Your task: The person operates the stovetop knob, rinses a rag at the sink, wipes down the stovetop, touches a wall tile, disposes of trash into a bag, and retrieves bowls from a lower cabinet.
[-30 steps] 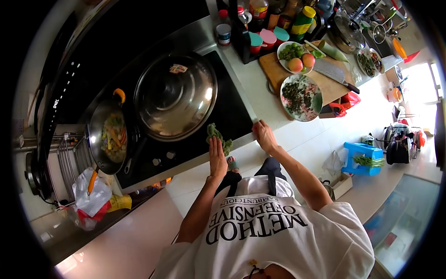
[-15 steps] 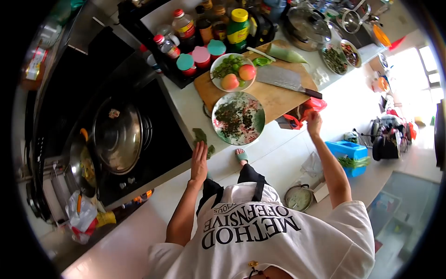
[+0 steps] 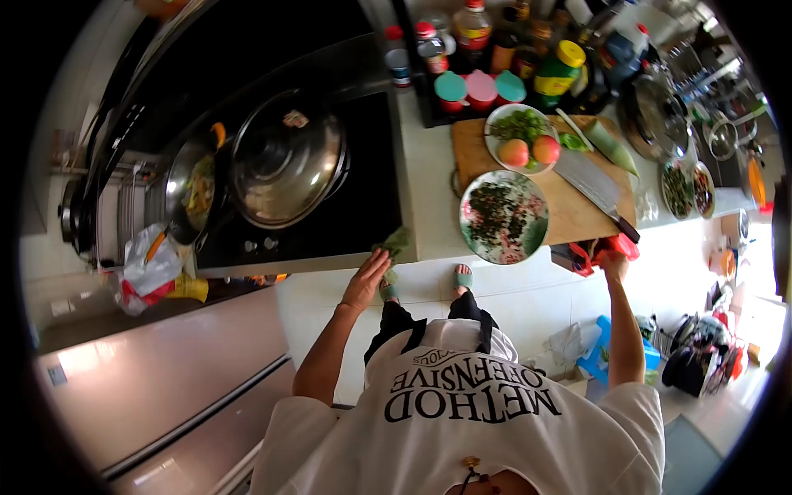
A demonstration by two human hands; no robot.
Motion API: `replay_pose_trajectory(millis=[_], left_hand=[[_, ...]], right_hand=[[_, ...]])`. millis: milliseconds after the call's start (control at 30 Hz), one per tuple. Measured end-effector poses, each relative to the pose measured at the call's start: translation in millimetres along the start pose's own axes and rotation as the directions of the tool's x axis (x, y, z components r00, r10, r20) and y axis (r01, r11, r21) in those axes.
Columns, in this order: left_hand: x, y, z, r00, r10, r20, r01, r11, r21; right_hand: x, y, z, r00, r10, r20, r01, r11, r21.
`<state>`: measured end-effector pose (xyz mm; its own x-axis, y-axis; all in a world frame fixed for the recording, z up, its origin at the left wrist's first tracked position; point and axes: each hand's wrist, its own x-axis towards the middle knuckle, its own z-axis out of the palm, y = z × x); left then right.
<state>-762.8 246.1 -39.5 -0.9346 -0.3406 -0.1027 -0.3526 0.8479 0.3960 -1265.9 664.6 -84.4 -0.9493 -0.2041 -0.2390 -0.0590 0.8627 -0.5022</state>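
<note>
My left hand (image 3: 365, 280) is at the counter's front edge beside the stove, its fingers closed on a green cloth (image 3: 397, 242) that lies partly over the edge. My right hand (image 3: 612, 264) grips a red plastic bag (image 3: 624, 246) below the cutting board (image 3: 577, 227); its fingertips are partly hidden. On the board rest a cleaver (image 3: 590, 183) and a plate of tomatoes and greens (image 3: 520, 136). In front of these sits a patterned plate (image 3: 503, 217) with chopped dark herbs on it.
At left, a lidded wok (image 3: 289, 165) stands on the black stove, near a pan of food (image 3: 196, 190). Sauce bottles (image 3: 474, 33) and lidded seasoning jars (image 3: 481, 89) line the back. A pot (image 3: 656, 115) and two filled dishes (image 3: 678, 190) are at right.
The view has swung left, so the counter appears farther right and more of the stove side shows. Both hands stay near the same places, with the green cloth and red bag.
</note>
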Motion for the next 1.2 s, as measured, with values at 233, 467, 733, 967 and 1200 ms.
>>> replay_pose_trajectory(millis=[233, 467, 733, 967, 1200], left_hand=[[-66, -88, -22, 0.890, -0.384, -0.246, 0.374, 0.923, -0.089], [-137, -190, -50, 0.835, -0.430, -0.342, 0.420, 0.901, -0.108], [-247, -346, -92, 0.760, -0.458, -0.461, 0.452, 0.882, -0.131], [-324, -505, -121, 0.383, -0.723, -0.576, 0.682, 0.641, -0.351], [-268, -573, -129, 0.498, -0.576, -0.648, 0.678, 0.725, -0.123]], right_hand=[[-10, 67, 24, 0.910, -0.366, -0.195, 0.306, 0.911, -0.277], [-114, 6, 36, 0.995, 0.002, -0.095, -0.003, 1.000, -0.007], [-259, 13, 138, 1.000, -0.022, 0.003, 0.022, 0.975, -0.221], [-384, -154, 148, 0.945, -0.015, 0.328, 0.058, 0.991, -0.121], [-421, -191, 141, 0.906, 0.115, 0.407, -0.078, 0.991, -0.106]])
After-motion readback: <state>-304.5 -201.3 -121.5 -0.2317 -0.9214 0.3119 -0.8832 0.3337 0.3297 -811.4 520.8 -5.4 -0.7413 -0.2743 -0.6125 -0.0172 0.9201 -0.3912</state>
